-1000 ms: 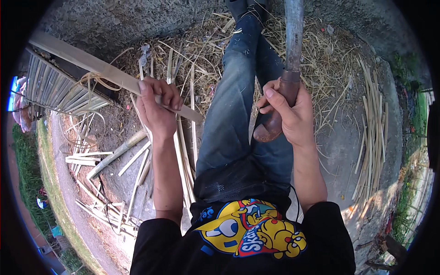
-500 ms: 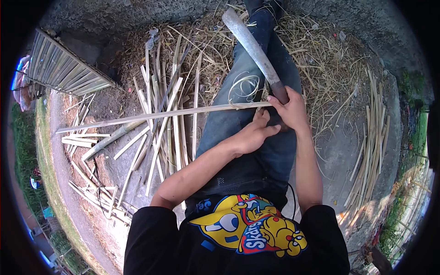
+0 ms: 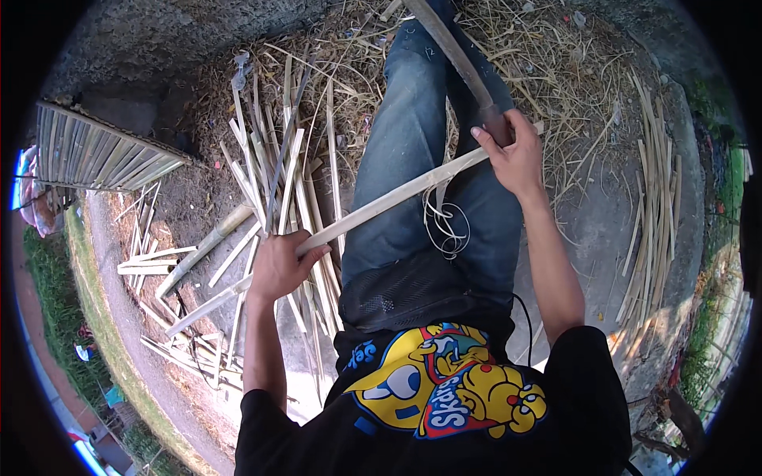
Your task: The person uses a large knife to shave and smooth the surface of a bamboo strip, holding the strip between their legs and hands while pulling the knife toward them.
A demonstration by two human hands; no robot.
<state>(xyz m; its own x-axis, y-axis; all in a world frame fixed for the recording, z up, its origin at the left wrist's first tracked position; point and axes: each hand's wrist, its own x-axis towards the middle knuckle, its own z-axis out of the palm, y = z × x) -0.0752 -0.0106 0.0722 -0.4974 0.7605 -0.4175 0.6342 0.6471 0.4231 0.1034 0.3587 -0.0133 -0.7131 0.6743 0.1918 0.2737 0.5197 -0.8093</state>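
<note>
- Lying slantwise across the person's lap, a long pale bamboo strip (image 3: 381,208) runs from the lower left up to the right, over the blue jeans (image 3: 413,159).
- Left hand (image 3: 278,266): its grip is wrapped tight around the strip's lower part, fingers curled over the top.
- Right hand (image 3: 514,157): its grip is clenched on the dark handle of a long machete-like blade (image 3: 444,47), which points up and away; the blade meets the strip's upper end just beside this hand.
- Thin curled shavings (image 3: 446,222) hang from the strip over the thigh.
- More split bamboo strips (image 3: 278,174) lie on the ground to the left, another bundle (image 3: 655,214) to the right.
- A woven bamboo panel (image 3: 95,155) sits far left.
</note>
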